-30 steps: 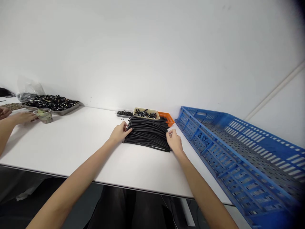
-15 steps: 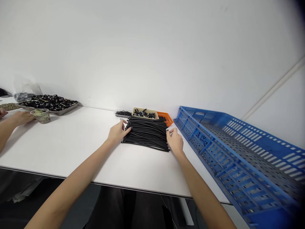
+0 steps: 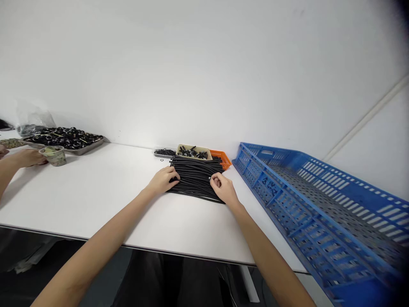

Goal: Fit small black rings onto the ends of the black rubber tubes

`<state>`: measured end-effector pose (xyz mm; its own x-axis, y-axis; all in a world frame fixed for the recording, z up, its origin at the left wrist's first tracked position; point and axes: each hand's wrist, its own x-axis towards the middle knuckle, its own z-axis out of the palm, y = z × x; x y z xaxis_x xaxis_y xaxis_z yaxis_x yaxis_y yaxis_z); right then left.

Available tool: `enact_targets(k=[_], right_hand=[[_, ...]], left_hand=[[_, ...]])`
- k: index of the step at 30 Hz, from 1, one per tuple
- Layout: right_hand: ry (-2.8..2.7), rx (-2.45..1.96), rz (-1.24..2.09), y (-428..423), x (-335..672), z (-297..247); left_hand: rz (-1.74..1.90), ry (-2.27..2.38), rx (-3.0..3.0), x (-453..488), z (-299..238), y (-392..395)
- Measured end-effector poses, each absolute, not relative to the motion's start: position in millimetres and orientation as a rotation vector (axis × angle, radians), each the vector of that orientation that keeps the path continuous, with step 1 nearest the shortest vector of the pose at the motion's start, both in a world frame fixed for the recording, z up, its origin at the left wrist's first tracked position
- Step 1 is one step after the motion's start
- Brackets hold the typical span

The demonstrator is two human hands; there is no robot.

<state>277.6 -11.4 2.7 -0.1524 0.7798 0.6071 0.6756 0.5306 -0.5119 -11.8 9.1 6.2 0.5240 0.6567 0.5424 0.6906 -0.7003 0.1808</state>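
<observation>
Black rubber-looking tubes (image 3: 194, 177) lie side by side in a flat bundle on the white table. My left hand (image 3: 163, 180) rests over their left ends, its fingers curled together. Something dark shows at those fingertips, too small to name. Above the right part of the bundle, my right hand (image 3: 225, 188) pinches a small shiny metal piece (image 3: 210, 178) between thumb and finger. A thin black ring (image 3: 162, 160) lies on the table beyond my left hand.
Behind the tubes stand a shallow tray of black rings (image 3: 164, 152), a cream tray of dark fittings (image 3: 194, 152) and an orange basket (image 3: 226, 160). A large blue crate (image 3: 287, 187) flanks the right side. Leftward are a cup (image 3: 54, 156), a parts tray (image 3: 81, 151) and another person's hand (image 3: 28, 157).
My right hand has moved left from the tubes' right ends to above them, the small metal piece now visible in its pinch. My left hand has shifted slightly nearer me and its fingers have closed.
</observation>
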Motion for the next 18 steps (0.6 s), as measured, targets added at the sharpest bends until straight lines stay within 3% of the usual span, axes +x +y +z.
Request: enact_targets(k=[9,18], right_hand=[[-2.123,-1.0,0.088,-11.5,273.5,0.5],[-2.073,-1.073,0.085,-10.4,275.3,1.7]], left_hand=[[-0.977,-1.142,-2.681,-9.1,7.6,10.7],[-0.968,-1.345,-2.583,-1.8,14.8,2.3]])
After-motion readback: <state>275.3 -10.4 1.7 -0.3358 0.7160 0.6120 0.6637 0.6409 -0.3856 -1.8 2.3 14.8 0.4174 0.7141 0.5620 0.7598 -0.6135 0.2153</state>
